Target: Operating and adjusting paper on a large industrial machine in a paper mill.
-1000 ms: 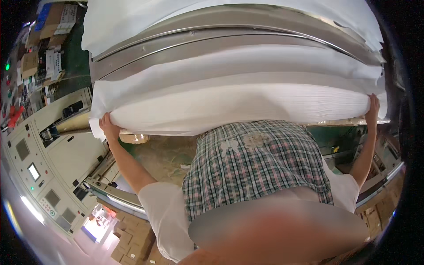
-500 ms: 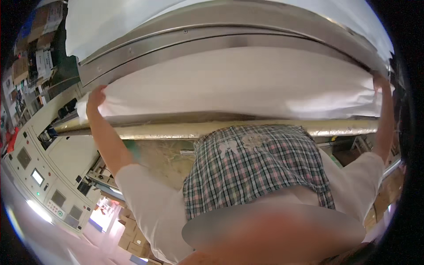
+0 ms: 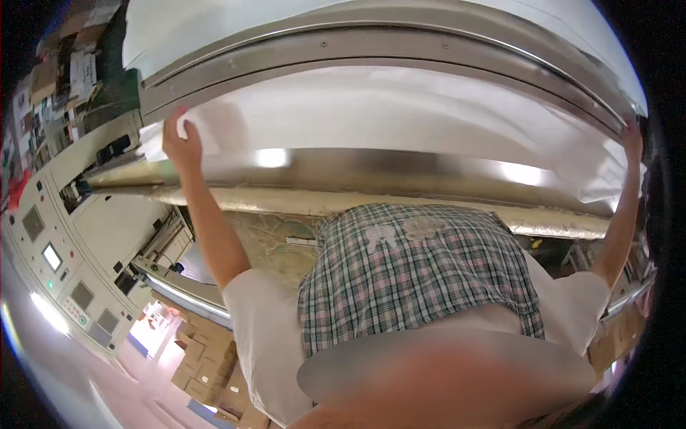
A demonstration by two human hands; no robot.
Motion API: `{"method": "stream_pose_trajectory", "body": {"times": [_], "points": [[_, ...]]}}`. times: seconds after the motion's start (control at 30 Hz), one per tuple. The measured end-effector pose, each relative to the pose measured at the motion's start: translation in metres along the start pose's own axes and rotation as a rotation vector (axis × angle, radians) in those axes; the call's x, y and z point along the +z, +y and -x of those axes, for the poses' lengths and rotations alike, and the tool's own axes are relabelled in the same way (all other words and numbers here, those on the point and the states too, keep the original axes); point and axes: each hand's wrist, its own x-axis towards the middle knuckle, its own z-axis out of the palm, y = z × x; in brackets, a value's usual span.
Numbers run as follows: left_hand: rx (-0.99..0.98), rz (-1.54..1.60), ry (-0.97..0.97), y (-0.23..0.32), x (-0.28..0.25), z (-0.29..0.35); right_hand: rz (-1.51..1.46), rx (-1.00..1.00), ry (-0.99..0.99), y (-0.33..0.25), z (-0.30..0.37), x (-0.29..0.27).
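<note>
A wide white sheet (image 3: 357, 107) hangs in soft folds below a long metal bar (image 3: 386, 41), its lower edge above a shiny metal surface. At the sheet's left end, my left hand (image 3: 183, 139) lies against it with thumb and fingers apart. My right hand (image 3: 632, 136) is at the far right end, beside the bar and the sheet's crumpled corner. Its fingers are dark and small there, so their grip cannot be made out.
A long pale roller (image 3: 271, 201) runs across just in front of my checked apron (image 3: 421, 272). On the left stands a machine cabinet with a control panel (image 3: 51, 257). Cardboard boxes (image 3: 204, 357) sit on the floor at lower left. More white material (image 3: 214, 32) lies beyond the bar.
The sheet's lower edge has risen, baring the shiny metal surface. My left hand has moved up and inward, its fingers loosening from the gathered end. My right hand has shifted slightly.
</note>
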Motion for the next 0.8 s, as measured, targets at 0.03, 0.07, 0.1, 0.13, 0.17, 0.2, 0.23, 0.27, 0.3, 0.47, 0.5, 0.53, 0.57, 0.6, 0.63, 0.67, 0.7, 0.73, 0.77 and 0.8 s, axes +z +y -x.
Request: {"method": "stream_pose_trajectory", "body": {"times": [0.03,0.07,0.1,0.13,0.17,0.2,0.23,0.27,0.3,0.47,0.5,0.53,0.57,0.6,0.63,0.67,0.7,0.73,0.77,0.8], "points": [[-0.129,0.238,0.059,0.019,-0.008,0.008,-0.328,-0.001,0.023,-0.070,0.000,-0.022],[-0.146,0.330,0.011,0.038,-0.012,0.021,-0.639,-0.013,0.042,-0.148,0.000,-0.058],[-0.147,0.434,-0.037,0.062,-0.011,0.027,-0.642,-0.037,-0.055,-0.226,0.011,-0.103],[-0.089,0.479,-0.098,0.088,-0.009,0.031,-0.640,-0.052,-0.151,-0.294,0.024,-0.144],[0.053,0.492,-0.127,0.108,-0.006,0.034,-0.939,-0.120,-0.202,-0.343,0.043,-0.152],[0.126,0.620,-0.114,0.115,-0.003,0.047,-1.074,-0.201,-0.357,-0.414,0.051,-0.165],[0.180,0.573,-0.185,0.123,0.001,0.057,-1.118,-0.404,-0.403,-0.461,0.059,-0.171],[0.227,0.583,-0.180,0.127,0.007,0.065,-0.984,-0.468,-0.583,-0.512,0.058,-0.191],[0.273,0.551,-0.175,0.133,0.010,0.069,-0.792,-0.531,-0.512,-0.558,0.063,-0.208],[0.369,0.471,-0.207,0.139,0.027,0.083,-0.694,-0.742,-0.233,-0.647,0.091,-0.188],[0.363,0.469,-0.201,0.124,0.034,0.086,-0.630,-0.840,-0.203,-0.656,0.101,-0.189],[0.361,0.347,-0.133,0.106,0.040,0.087,-0.618,-0.955,0.108,-0.655,0.116,-0.184],[0.342,0.217,-0.067,0.083,0.047,0.090,-0.598,-0.961,0.117,-0.656,0.134,-0.194],[0.222,0.120,-0.099,0.056,0.056,0.090,-0.570,-0.953,0.126,-0.654,0.150,-0.204],[0.100,0.019,-0.134,0.023,0.062,0.089,-0.570,-0.964,0.124,-0.653,0.158,-0.200],[0.026,-0.073,-0.150,-0.011,0.069,0.084,-0.572,-0.932,0.167,-0.650,0.166,-0.193],[-0.043,-0.166,-0.167,-0.044,0.073,0.078,-0.575,-0.895,0.212,-0.646,0.171,-0.186],[-0.074,-0.330,-0.204,-0.077,0.077,0.075,-0.567,-0.887,0.212,-0.646,0.170,-0.181],[-0.109,-0.504,-0.240,-0.113,0.078,0.076,-0.562,-0.849,0.217,-0.648,0.168,-0.175],[-0.149,-0.530,-0.218,-0.152,0.079,0.081,-0.555,-0.813,0.224,-0.651,0.166,-0.173]]}}
